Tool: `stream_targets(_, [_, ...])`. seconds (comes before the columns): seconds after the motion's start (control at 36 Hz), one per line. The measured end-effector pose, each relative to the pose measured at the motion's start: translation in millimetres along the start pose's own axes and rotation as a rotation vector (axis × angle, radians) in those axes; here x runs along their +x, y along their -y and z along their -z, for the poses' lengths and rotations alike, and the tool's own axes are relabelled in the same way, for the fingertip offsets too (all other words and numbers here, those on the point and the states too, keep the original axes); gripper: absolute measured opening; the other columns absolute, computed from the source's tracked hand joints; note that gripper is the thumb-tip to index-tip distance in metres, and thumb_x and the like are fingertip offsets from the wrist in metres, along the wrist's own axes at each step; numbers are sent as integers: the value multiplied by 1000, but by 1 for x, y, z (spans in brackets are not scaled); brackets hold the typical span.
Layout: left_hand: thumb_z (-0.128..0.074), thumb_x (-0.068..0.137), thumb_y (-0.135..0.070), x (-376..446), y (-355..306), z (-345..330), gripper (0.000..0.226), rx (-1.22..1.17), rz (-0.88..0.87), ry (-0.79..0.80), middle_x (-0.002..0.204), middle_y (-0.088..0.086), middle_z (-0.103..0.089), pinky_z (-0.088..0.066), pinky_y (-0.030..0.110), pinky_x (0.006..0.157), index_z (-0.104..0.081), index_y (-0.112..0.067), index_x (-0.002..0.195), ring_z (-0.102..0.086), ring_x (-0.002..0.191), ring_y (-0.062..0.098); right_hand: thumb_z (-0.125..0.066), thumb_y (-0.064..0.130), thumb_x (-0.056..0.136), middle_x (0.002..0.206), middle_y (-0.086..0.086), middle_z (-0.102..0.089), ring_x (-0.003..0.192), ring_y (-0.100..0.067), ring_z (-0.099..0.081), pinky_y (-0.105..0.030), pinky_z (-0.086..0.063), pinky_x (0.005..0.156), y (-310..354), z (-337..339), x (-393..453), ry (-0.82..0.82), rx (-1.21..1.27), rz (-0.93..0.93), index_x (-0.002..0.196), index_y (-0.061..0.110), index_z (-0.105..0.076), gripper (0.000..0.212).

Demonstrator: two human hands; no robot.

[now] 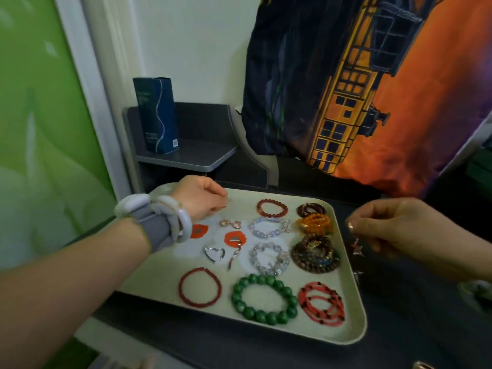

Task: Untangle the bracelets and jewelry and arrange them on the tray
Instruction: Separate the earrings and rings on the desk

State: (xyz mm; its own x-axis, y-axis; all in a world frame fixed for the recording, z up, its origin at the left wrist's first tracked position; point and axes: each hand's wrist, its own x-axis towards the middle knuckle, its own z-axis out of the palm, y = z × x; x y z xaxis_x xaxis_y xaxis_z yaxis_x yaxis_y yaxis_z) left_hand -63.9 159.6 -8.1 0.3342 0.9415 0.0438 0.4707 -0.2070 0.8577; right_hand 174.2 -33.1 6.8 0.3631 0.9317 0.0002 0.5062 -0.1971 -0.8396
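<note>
Bracelets [263,298] mostly lie sorted on the tray [354,310]. My left hand [199,199] pinches a small earring [228,199] at its far left, while my right hand [391,225] pinches a dangling star chain [356,247] just beside its right edge, not yet placed.

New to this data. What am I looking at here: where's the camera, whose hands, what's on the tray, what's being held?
There is no robot here. One wide-angle camera sits on a person's head and looks down at their own hands. The left hand wears a grey wrist strap and a white bangle and pinches a small hook-like piece over the far corner of the tray. The right hand is off the tray's right side, pinching a small dangling star-shaped piece. On the tray lie sorted bracelets, among them a green bead bracelet, a thin red bracelet and a silver heart. A blue box stands on a shelf behind.
</note>
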Motion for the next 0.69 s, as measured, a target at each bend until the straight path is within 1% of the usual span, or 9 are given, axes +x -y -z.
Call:
stream_targets(0.08, [-72, 78, -4, 17, 14, -2, 11, -21, 74, 8, 87, 13, -70, -54, 26, 69, -68, -14, 79, -60, 69, 16, -71, 24, 79, 59, -4, -63, 47, -9, -49, -23, -39, 46, 28, -25, 26, 36, -114, 70, 75, 17, -73, 8])
stream_targets(0.14, [-71, 78, -4, 25, 20, -6, 11, -14, 77, 13, 91, 14, -70, -53, 24, 70, -68, -13, 82, -60, 73, 17, -71, 25, 80, 61, 3, -65, 43, -2, -50, -17, -40, 43, 43, -43, 46, 42, -182, 91, 76, 18, -73, 7])
stream_targets(0.19, [-72, 78, -5, 34, 27, -8, 12, -19, 60, 7, 92, 13, -70, -52, 20, 66, -69, -10, 88, -60, 70, 15, -70, 24, 81, 63, 5, -65, 42, 0, -49, -13, -39, 41, 56, -65, 69, 68, -243, 99, 79, 18, -73, 7])
stream_targets(0.28, [-74, 75, -6, 41, 28, -14, 15, 3, 20, 4, 89, 6, -69, -52, 24, 75, -71, -11, 89, -61, 80, 16, -70, 24, 82, 63, 7, -61, 46, -1, -49, -10, -35, 38, 64, -88, 91, 83, -331, 113, 85, 15, -73, 10])
stream_targets(0.33, [-77, 73, -11, 44, 32, -16, 17, 21, -4, 24, 84, -3, -65, -50, 21, 76, -72, -14, 89, -61, 86, 14, -70, 23, 81, 65, 6, -60, 55, -3, -52, -12, -39, 43, 67, -106, 107, 90, -406, 112, 88, 12, -73, 13])
stream_targets(0.42, [-78, 72, -18, 48, 37, -19, 18, 58, -36, 13, 87, -4, -66, -46, 17, 72, -73, -18, 88, -61, 87, 13, -71, 23, 80, 85, -3, -69, 79, -15, -64, -27, -54, 71, 68, -125, 127, 105, -497, 99, 98, 7, -73, 24])
stream_targets(0.47, [-78, 71, -18, 49, 39, -19, 19, 53, -41, 16, 89, -4, -67, -45, 15, 69, -73, -19, 89, -60, 86, 12, -72, 24, 79, 97, -7, -70, 90, -20, -66, -33, -55, 84, 67, -133, 137, 114, -548, 83, 102, 5, -71, 29])
stream_targets(0.56, [-76, 73, -18, 52, 41, -17, 17, 25, -38, 29, 82, -7, -65, -42, 12, 65, -73, -18, 89, -56, 76, 6, -72, 25, 78, 100, -7, -70, 93, -20, -65, -35, -55, 87, 65, -142, 147, 126, -607, 77, 103, 6, -70, 31])
stream_targets(0.69, [-72, 77, -18, 55, 42, -16, 12, -7, -25, 29, 71, -7, -61, -46, 20, 67, -72, -18, 89, -55, 72, 10, -69, 23, 81, 101, -8, -69, 92, -21, -65, -35, -55, 86, 65, -148, 153, 106, -660, 89, 105, 7, -69, 30])
